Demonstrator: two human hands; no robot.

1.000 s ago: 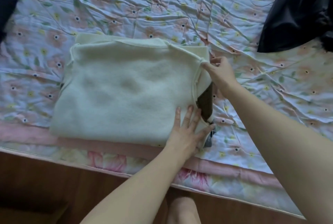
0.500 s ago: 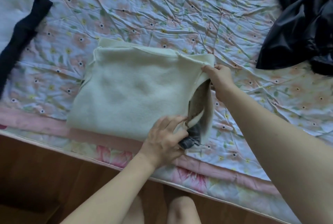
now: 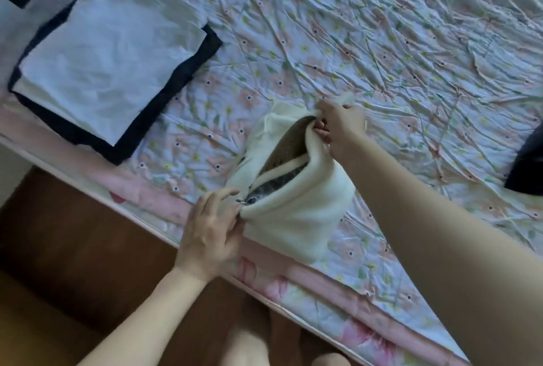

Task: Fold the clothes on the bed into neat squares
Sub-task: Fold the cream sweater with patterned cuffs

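Note:
A cream fleece garment, folded over, is lifted off the flowered bed sheet near the bed's front edge. Its brown lining and a dark zipper part show in the open fold. My right hand pinches the garment's far top corner. My left hand grips the near corner by the zipper. The garment's lower part hangs down and rests on the sheet.
A stack of folded clothes, white on top of dark navy, lies at the left of the bed. A black garment lies at the right edge. The pink bed border runs along the front, with wooden floor below.
Both hands took hold of the cream garment's right edge and raised it, folding it over towards the left. The view swung left, showing the folded stack.

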